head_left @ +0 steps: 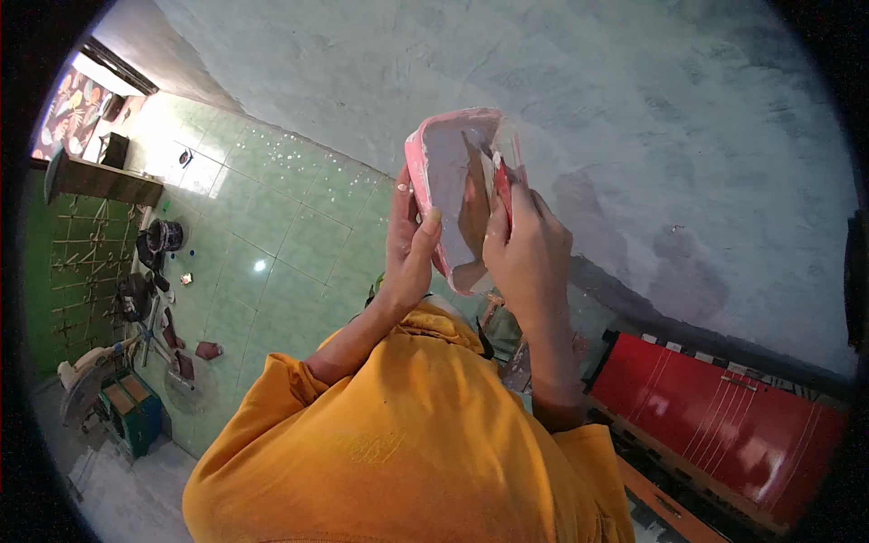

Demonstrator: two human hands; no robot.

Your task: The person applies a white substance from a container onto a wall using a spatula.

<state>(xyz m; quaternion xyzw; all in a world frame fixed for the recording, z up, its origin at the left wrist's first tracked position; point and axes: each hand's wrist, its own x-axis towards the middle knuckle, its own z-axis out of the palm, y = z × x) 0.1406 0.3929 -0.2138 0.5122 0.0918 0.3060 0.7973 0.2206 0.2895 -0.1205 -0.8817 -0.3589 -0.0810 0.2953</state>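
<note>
My left hand (415,235) grips the side of a pink plastic tray (419,158), fingers under its left edge and thumb over the rim. Grey paste (446,185) coats its inside, with a brownish streak or reflection. My right hand (529,240) is closed on a red-handled tool (502,185), likely a putty knife, inside the tray's right part; its blade is partly hidden and hard to make out.
A patchy grey wall (652,127) stands ahead. Green floor tiles (281,244) with white specks lie leftward, beside a fan (81,376), buckets (163,235), tools (181,362) and a wooden shelf (109,181). A red cabinet (706,416) is at right.
</note>
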